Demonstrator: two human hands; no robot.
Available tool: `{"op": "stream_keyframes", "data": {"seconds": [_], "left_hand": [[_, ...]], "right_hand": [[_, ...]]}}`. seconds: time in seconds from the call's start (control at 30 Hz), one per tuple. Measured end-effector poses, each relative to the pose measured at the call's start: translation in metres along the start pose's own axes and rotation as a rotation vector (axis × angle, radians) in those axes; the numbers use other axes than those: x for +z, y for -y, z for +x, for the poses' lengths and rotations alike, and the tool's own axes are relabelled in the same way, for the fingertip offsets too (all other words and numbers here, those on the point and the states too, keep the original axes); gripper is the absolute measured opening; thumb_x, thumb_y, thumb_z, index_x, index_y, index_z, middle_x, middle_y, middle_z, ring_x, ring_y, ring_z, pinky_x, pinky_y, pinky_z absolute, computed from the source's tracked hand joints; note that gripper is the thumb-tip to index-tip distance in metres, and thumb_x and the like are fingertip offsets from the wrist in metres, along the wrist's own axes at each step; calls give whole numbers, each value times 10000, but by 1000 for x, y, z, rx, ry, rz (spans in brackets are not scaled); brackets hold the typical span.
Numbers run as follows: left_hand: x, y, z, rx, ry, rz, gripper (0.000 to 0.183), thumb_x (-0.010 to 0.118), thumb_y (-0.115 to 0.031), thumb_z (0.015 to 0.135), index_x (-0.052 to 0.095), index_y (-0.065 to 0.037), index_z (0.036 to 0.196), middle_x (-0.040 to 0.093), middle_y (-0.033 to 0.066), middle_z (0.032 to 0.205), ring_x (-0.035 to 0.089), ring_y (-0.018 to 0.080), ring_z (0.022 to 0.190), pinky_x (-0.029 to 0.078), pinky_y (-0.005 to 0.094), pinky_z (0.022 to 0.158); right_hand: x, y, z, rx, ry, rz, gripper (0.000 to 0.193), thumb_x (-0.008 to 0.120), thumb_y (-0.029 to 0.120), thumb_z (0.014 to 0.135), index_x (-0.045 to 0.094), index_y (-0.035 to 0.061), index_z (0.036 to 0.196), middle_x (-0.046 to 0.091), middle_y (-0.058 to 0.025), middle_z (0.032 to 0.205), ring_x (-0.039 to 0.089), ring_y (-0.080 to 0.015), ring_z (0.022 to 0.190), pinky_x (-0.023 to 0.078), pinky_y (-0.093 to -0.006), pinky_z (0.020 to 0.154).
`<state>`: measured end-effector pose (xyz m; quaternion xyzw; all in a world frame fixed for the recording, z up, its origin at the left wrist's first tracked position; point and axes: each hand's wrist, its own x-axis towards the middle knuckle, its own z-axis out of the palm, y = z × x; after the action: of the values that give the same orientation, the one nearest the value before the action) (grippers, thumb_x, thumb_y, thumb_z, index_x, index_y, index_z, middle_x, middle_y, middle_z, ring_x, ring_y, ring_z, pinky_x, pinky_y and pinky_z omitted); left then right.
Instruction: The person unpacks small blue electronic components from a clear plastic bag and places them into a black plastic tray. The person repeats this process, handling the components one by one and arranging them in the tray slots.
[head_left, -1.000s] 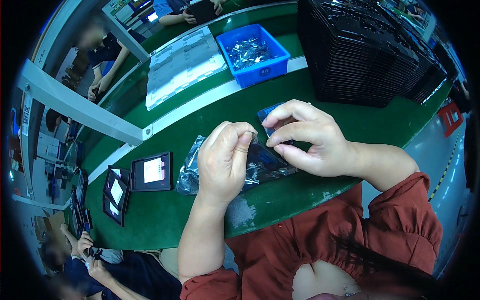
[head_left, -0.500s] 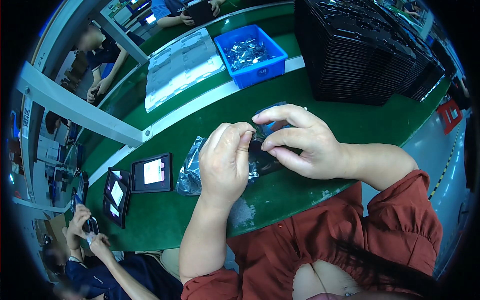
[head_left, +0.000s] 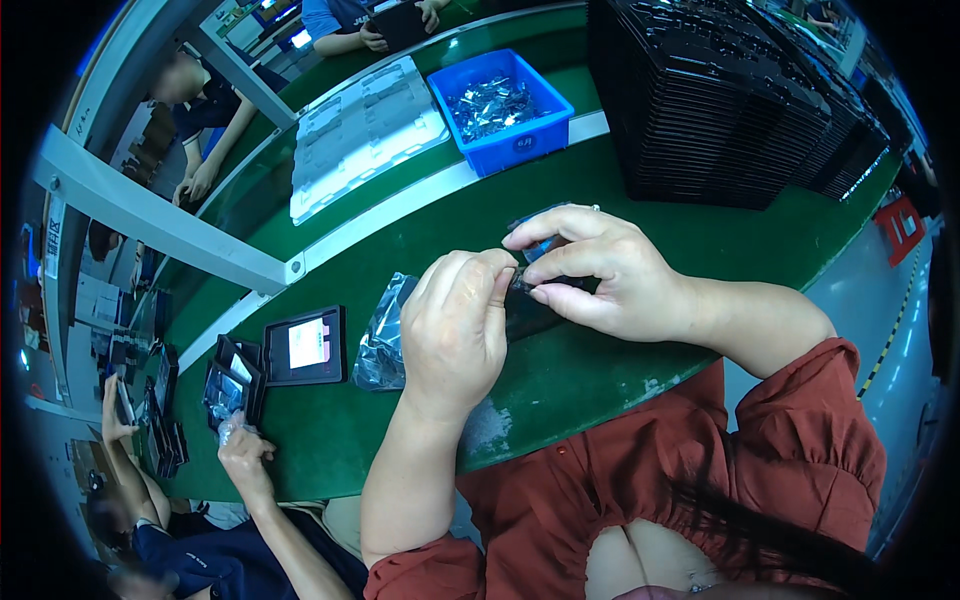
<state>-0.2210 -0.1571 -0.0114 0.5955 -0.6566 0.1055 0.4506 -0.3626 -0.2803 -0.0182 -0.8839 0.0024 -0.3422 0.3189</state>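
In front of me, my left hand (head_left: 455, 335) pinches one side of a small dark part (head_left: 518, 281), too small to name more exactly. Opposite it, the thumb and a finger of my right hand (head_left: 615, 272) close on the other side of that part. A crumpled silvery bag (head_left: 378, 350) lies on the green table to the left of and partly under my left hand. Something dark and blue (head_left: 540, 246) shows behind my right fingers, mostly covered by them.
Beyond my hands stands a blue bin (head_left: 515, 150) of small metal pieces, with a pale moulded tray (head_left: 365, 135) beside it. Black trays (head_left: 710, 120) are stacked high at right. An open black box (head_left: 305, 345) lies left. A co-worker's hand (head_left: 245, 458) reaches in at lower left.
My fingers have drawn together around the small dark part, the right hand shifting slightly. At lower left, a co-worker's hand has moved right to the black boxes, holding something clear and crinkled.
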Motion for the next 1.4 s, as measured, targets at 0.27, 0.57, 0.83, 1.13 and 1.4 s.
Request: {"op": "stream_keyframes", "data": {"seconds": [0.27,0.57,0.83,1.13,1.4], "left_hand": [[-2,-5,0,-91,38,73,67,596,-13,832,603,-23,898,579,116,736,578,269,650,460,362,589],[-45,46,3,-543,89,172,188,520,-127,914,648,9,931,600,82,684,535,128,579,436,268,571],[-52,100,-13,-696,190,476,286,471,-131,810,667,10,964,646,238,962,617,364,936,466,426,859],[-102,102,-14,-709,-31,720,274,585,-184,815,662,-19,1020,625,193,1056,597,345,995,466,412,883],[-258,154,-101,-1419,45,1294,554,657,-470,767,610,-17,1082,623,211,1093,581,353,1075,469,457,895]], "right_hand": [[-3,-2,4,40,-38,108,128,689,117,750,669,3,804,600,-150,1129,578,-293,1032,450,-371,874],[-43,-49,30,680,-89,566,205,596,228,913,673,41,878,622,-4,747,548,-69,632,445,-219,524],[-10,-70,28,526,26,41,219,676,180,825,680,8,960,669,-87,811,630,-168,766,504,-312,752],[-16,-54,11,81,32,-423,260,656,138,799,639,-1,1018,583,-130,1148,544,-306,1086,436,-393,936],[-13,-39,12,-25,30,-401,230,667,89,771,637,-18,972,575,-136,1114,550,-303,1055,456,-393,900]]}}
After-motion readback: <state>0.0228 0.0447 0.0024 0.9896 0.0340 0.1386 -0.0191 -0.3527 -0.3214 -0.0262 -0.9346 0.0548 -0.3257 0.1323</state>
